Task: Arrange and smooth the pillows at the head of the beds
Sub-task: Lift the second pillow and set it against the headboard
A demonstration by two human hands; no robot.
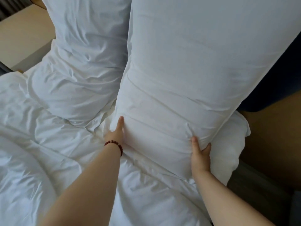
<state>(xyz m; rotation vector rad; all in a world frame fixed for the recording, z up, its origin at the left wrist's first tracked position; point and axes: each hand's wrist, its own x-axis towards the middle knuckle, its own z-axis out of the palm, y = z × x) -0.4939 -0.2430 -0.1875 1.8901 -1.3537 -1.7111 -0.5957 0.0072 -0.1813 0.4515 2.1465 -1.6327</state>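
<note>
Two white pillows stand propped at the head of the bed. The right pillow (187,66) is large and fairly smooth; the left pillow (81,62) is more creased. My left hand (116,131), with a red bead bracelet at the wrist, presses flat against the near left edge of the right pillow, its fingers partly hidden in the fabric. My right hand (199,154) pinches the near right corner of that same pillow, thumb on top and fingers underneath. A white duvet (48,152) lies rumpled under both forearms.
A beige headboard or ledge (24,38) runs behind the left pillow. To the right of the bed there is a dark blue surface (276,79) and a brown floor or panel (273,136). The bed's right edge drops off near my right forearm.
</note>
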